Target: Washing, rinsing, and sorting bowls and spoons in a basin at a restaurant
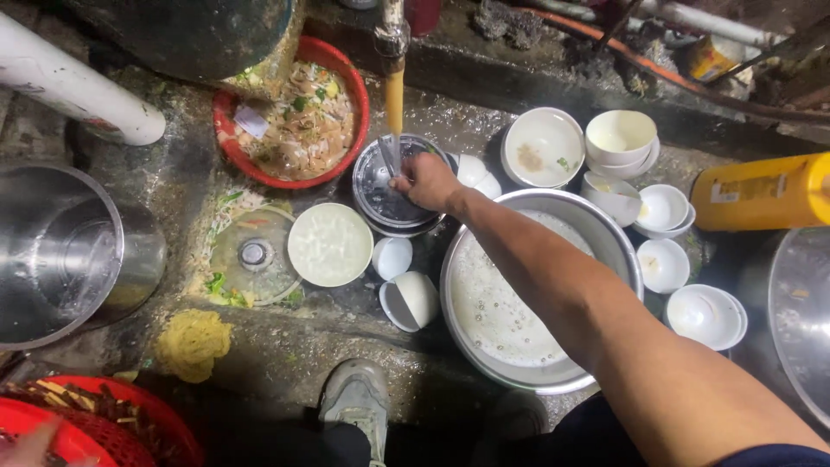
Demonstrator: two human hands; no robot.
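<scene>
One wet washing area seen from above, described from left to right. At far left, a large steel pot (60, 251) stands empty beside a white pipe (82, 91). In the lower left corner, a red basket (104, 428) shows, with a blurred pale shape at the frame edge that may be the left hand; whether it is, and how it is held, cannot be told. A yellow scouring pad (192, 342) lies on the wet concrete floor (285, 346). Above it, a glass lid (253, 255) rests flat among vegetable scraps, and a red basin (294, 117) holds food waste. Just right of the lid sits a pale round plate (330, 245), with two small white cups (406, 294) near it. At centre, a tap (393, 52) runs water onto a dark round lid (389, 190). The right hand (425, 182) is closed over the right rim of this lid, fingers curled around it, holding it under the stream. The forearm crosses a large steel basin (519, 363) filled with foamy white water. Farther right, white bowls (618, 138) are stacked or scattered singly, some soiled. A yellow bottle (761, 192) lies on its side at far right, above another steel rim (800, 320). A grey shoe (356, 398) shows at the bottom centre.
</scene>
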